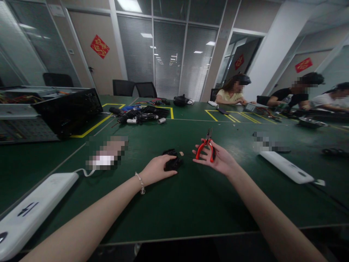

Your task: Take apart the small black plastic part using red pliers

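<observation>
My left hand point(155, 169), wearing a beaded bracelet point(140, 183), is closed around a small black object point(172, 163) resting on the green table. Its exact kind is hard to make out, and the fingers cover part of it. In my right hand point(222, 160), turned palm up, lies a pair of pliers point(202, 149) with red handles. Their jaws point away from me, and the handles are spread apart across the fingers. A tiny pale piece point(181, 154) lies on the table just beyond the black object.
An opened computer case point(68, 112) stands at the left. Black cables and parts point(144, 113) are piled behind my hands. White power banks point(40, 203) lie on both sides, the left one cabled to a blurred phone-like item point(110, 153). People point(231, 92) sit at the far right.
</observation>
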A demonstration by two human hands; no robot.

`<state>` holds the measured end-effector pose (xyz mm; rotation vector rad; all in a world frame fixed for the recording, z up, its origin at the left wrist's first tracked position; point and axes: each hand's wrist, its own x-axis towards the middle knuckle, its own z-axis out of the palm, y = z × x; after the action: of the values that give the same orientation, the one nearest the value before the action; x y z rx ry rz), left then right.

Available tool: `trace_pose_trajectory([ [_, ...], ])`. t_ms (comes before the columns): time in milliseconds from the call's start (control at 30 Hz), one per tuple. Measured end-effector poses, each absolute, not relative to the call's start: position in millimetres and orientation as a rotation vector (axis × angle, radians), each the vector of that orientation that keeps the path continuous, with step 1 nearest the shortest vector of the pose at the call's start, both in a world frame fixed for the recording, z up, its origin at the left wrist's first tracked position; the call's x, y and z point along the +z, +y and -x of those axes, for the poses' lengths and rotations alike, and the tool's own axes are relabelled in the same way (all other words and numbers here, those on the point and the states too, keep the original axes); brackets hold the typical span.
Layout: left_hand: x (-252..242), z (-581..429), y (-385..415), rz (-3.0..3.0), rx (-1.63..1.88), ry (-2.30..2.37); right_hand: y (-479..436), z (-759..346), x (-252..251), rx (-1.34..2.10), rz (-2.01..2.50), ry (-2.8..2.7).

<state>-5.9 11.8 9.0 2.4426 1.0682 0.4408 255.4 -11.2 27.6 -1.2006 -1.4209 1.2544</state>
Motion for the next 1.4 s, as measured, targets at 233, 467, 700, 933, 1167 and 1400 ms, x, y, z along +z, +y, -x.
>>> trace_pose_trajectory([
  [233,7,7,13,-2.457,0.456,1.066,-11,-258,28,1.449,1.081,-1.121],
  [467,6,7,13,-2.461,0.453,1.063,-11,-256,27,1.421,1.197,-1.157],
  [700,9,7,12,-2.436,0.425,1.064,-12,-246,25,1.033,1.357,-1.347],
  [933,7,6,13,-2.442,0.458,1.050,-14,-243,24,0.005,1.441,-2.071],
  [1167,7,5,13,-2.467,0.477,1.041,-20,-241,28,-0.164,1.471,-2.273],
  [1400,6,4,13,-2.470,0.498,1.009,-20,-240,25,-0.320,1.440,-2.423],
])
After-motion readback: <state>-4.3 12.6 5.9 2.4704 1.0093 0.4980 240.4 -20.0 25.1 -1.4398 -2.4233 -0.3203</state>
